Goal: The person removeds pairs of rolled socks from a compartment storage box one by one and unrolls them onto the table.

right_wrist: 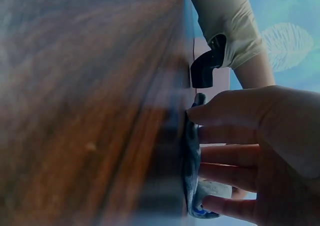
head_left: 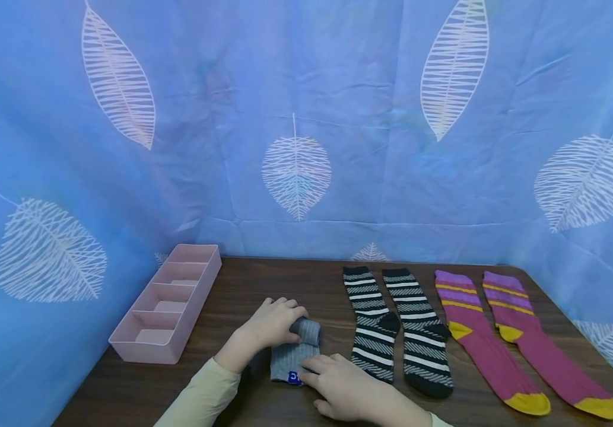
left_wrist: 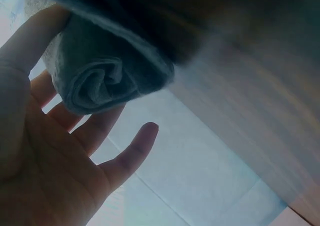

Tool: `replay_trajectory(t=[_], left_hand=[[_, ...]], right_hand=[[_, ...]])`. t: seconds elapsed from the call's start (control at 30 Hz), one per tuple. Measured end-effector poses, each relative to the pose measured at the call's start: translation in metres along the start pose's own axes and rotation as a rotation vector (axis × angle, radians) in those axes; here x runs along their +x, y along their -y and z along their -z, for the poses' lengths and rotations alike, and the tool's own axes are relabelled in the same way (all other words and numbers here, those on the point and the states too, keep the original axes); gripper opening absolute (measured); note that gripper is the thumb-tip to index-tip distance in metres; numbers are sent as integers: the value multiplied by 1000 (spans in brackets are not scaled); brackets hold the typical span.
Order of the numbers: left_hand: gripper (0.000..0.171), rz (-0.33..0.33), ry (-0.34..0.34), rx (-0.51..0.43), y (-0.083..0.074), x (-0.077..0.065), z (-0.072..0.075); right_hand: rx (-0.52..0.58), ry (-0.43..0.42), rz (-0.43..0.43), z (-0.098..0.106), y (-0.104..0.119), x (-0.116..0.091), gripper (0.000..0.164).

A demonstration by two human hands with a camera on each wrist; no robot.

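A grey ribbed sock bundle point(head_left: 286, 359) lies flat at the middle front of the table, a small blue label on its near end. Its far end is rolled up; the left wrist view shows the spiral of the roll point(left_wrist: 100, 83). My left hand point(head_left: 275, 323) holds this roll, thumb on one side and fingers curved round the other. At the near end, my right hand point(head_left: 346, 385) rests its fingertips on the flat part beside the label. In the right wrist view those fingers are fairly straight along the thin grey fabric point(right_wrist: 191, 161).
To the left stands a pink box point(head_left: 164, 308) divided into several compartments. Right of the hands lie two black-and-white striped socks point(head_left: 372, 323), then two maroon socks point(head_left: 498, 356) with yellow heels and toes. A blue leaf-patterned cloth point(head_left: 354, 172) hangs behind the brown table point(head_left: 263, 279).
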State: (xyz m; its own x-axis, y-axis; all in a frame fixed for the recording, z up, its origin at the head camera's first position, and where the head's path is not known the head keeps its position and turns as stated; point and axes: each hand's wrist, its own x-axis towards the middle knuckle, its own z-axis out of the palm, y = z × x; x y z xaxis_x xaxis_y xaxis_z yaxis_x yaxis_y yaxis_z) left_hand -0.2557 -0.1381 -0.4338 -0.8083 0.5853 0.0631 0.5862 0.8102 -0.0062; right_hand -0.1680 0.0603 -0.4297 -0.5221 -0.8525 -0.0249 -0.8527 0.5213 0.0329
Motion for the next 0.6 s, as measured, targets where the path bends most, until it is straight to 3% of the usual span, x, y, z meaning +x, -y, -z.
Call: replay_trajectory(t=[0.37,0.6], left_hand=[[41,-14,-35,-14,10,15,2],[31,-87,-119,26,13,25,4]], right_hand=[[18,-11,-6,1,-2,1,47],[26,9,-32,3,1,0,47]])
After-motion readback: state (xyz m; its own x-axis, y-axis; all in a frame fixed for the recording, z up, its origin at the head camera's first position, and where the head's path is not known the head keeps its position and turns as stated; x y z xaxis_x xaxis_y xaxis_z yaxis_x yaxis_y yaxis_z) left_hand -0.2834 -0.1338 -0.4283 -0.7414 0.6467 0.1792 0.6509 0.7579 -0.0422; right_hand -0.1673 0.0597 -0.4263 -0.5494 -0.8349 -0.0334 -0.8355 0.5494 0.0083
